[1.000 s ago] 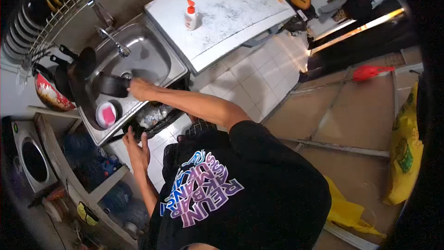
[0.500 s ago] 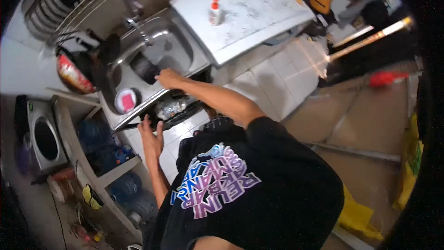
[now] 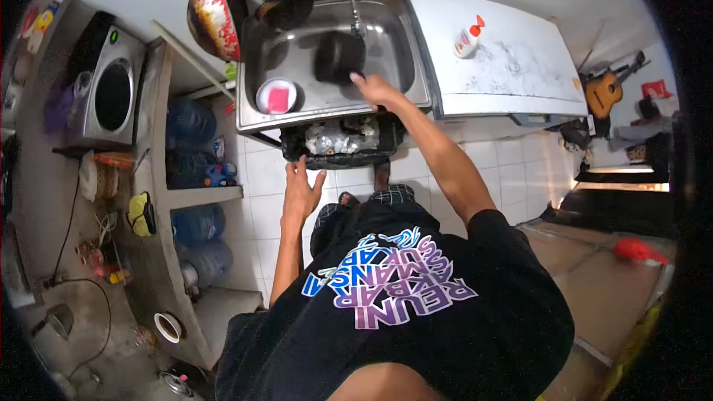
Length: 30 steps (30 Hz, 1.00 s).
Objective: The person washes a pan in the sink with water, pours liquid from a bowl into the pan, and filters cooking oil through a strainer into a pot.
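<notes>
A dark pan [image 3: 338,58], blurred, is inside the steel sink [image 3: 256,44], just below and left of the tap [image 3: 355,11]. My right hand [image 3: 377,92] reaches over the sink's front edge with its fingers closed on the pan's handle end. In front of the sink, my left hand [image 3: 300,191] is held low with fingers apart and nothing in it. A white bowl [image 3: 291,106] with a pink sponge [image 3: 278,99] sits at the sink's front left corner.
A spray-type bottle [image 3: 466,43] with a red top stands on the white counter surface [image 3: 512,78] to the right. Several pans, one a red wok [image 3: 212,18], hang left of the sink. Below the sink is a black bin [image 3: 342,157]. Blue water jugs [image 3: 191,122] fill the left shelves.
My view has turned and levelled, so the sink now appears upright and more central. The pan sits closer under the tap, still in my right hand. My left hand stays open.
</notes>
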Tool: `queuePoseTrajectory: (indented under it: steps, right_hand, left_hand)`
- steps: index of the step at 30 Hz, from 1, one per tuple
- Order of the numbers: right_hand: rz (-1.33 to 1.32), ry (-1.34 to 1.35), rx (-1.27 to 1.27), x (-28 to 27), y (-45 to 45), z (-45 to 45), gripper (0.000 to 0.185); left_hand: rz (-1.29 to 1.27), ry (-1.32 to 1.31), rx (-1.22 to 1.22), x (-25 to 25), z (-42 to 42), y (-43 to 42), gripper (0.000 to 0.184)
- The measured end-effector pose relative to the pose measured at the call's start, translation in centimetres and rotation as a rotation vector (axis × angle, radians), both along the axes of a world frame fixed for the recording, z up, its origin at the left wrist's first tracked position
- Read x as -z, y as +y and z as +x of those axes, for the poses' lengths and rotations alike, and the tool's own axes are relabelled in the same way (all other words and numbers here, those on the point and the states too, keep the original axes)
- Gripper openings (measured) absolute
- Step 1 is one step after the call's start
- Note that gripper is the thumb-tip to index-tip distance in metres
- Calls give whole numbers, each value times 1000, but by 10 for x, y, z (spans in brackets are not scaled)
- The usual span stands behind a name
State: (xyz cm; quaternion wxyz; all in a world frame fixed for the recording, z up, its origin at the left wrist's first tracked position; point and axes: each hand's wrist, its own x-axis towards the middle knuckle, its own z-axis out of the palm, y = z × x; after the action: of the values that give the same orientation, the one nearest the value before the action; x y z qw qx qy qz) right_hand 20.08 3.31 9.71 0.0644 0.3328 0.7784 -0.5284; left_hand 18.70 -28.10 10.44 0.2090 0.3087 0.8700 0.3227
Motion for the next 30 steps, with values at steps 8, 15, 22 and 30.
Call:
queuePoseTrajectory:
  steps: [8,15,22,30]
  right_hand:
    - [391,170,79,-71,-21,1,64]
    - [312,200,64,-69,-55,0,47]
    - [308,317,-144,-42,-155,5,51]
    - [56,369,-480,-40,-237,-3,34]
  left_hand:
    - [-26,-4,-36,30,3,-29,60]
    - [270,-190,-12,6,10,-1,48]
    - [564,-335,-415,-16,10,31,58]
    - [835,-650,-1022,1,2,6,44]
